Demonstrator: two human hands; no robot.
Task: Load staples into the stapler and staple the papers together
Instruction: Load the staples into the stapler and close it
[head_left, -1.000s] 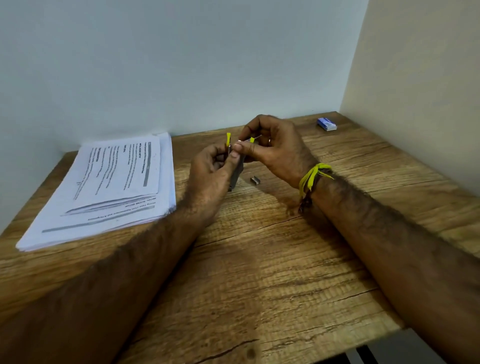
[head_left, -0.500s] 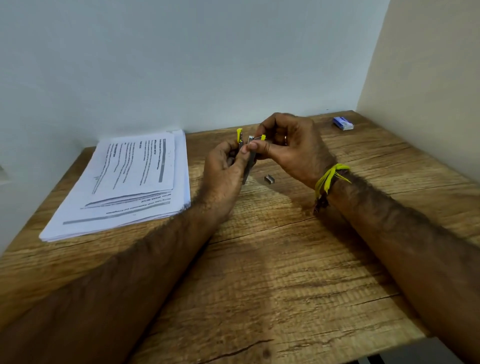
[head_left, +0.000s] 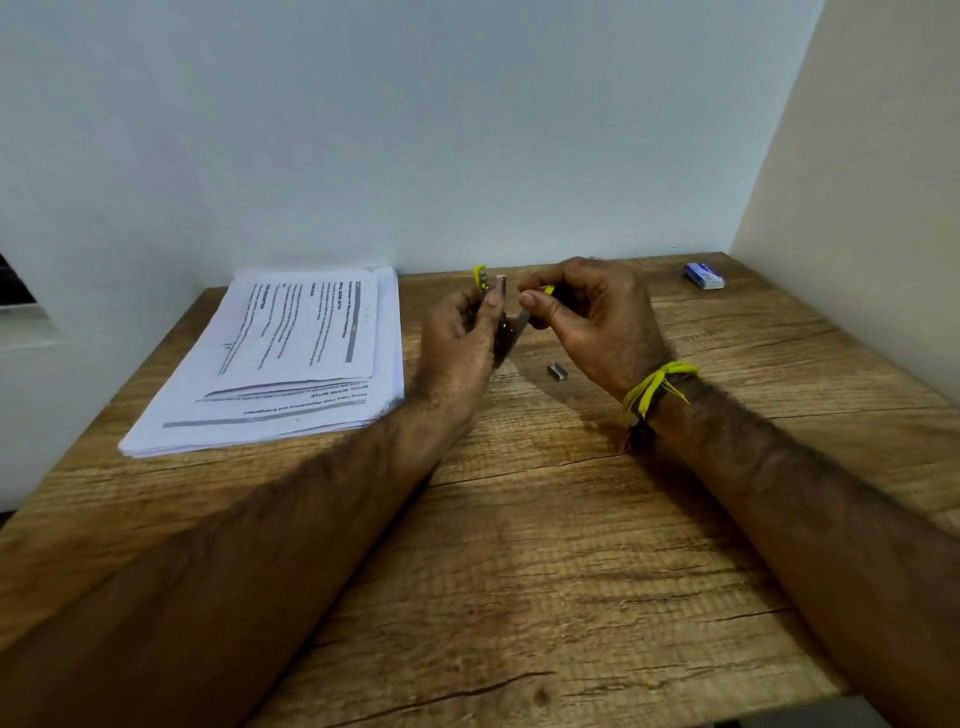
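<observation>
At frame centre, my left hand (head_left: 460, 338) clamps the opened stapler (head_left: 501, 317) while right fingers (head_left: 537, 306) pinch its yellow-tipped pusher (head_left: 540, 301); a slip could snap it back.

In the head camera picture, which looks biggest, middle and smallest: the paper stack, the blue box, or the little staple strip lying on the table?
1. paper stack
2. blue box, though it sits farther back
3. staple strip

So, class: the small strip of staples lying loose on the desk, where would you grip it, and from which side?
Pinch the staple strip across its two long sides, coming straight down from above. It lies flat on the desk, apart from both hands, with nothing crowding it.
</observation>
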